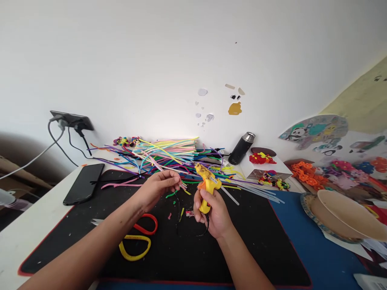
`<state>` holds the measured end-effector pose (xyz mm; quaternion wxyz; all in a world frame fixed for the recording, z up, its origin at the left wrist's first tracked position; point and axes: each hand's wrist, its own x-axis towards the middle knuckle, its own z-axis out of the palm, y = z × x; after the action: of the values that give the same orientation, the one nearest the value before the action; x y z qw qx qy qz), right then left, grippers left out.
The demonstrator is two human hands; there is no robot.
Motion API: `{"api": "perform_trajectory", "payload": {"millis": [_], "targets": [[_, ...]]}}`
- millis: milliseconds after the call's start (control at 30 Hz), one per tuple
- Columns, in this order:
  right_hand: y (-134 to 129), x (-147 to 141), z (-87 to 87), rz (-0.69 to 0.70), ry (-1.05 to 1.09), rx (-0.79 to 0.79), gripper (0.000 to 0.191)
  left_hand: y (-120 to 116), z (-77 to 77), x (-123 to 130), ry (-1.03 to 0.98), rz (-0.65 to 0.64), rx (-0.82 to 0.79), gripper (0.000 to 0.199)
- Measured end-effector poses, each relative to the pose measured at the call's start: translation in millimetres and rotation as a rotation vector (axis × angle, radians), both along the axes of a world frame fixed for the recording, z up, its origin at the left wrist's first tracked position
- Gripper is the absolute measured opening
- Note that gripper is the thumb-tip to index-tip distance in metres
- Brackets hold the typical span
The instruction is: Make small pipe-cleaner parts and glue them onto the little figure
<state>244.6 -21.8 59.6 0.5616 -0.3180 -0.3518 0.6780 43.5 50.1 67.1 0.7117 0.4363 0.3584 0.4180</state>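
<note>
My right hand (214,211) is wrapped around the handle of a yellow hot glue gun (209,183), whose stained nozzle points up and to the left. From its handle a black cord runs down onto the black mat (242,249). A translucent glue stick (230,196) shows just right of the gun. My left hand (160,187) is raised left of the nozzle, thumb and fingertips pinched together; whatever is between them is too small to make out. Below the left forearm lie scissors (135,247) with one red and one yellow handle loop, partly covered by the arm.
Colourful pipe cleaners (169,151) are heaped along the wall. A black phone (84,184) lies at left, beneath a wall socket (71,120). A black thermos (242,148) stands beside a white box (266,169). A beige bowl (347,213) sits at right.
</note>
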Motion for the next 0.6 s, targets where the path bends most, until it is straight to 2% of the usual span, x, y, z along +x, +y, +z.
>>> {"api": "perform_trajectory", "payload": {"millis": [133, 300, 467, 600], "targets": [[-0.7, -0.9, -11.0, -0.031, -0.043, -0.012, 0.045, 1.6, -1.4, 6.3, -0.011, 0.004, -0.009, 0.037], [-6.4, 6.9, -22.4, -0.056, -0.083, -0.031, 0.046, 8.2, -7.4, 8.5, 0.052, 0.006, 0.021, 0.036], [-8.4, 11.7, -25.9, -0.095, -0.099, -0.021, 0.052, 11.3, -9.7, 4.3, 0.105, 0.022, 0.075, 0.034], [-13.0, 6.3, -24.8, -0.111, -0.207, -0.029, 0.056, 9.3, -9.0, 4.2, 0.128, 0.025, 0.085, 0.034]]}}
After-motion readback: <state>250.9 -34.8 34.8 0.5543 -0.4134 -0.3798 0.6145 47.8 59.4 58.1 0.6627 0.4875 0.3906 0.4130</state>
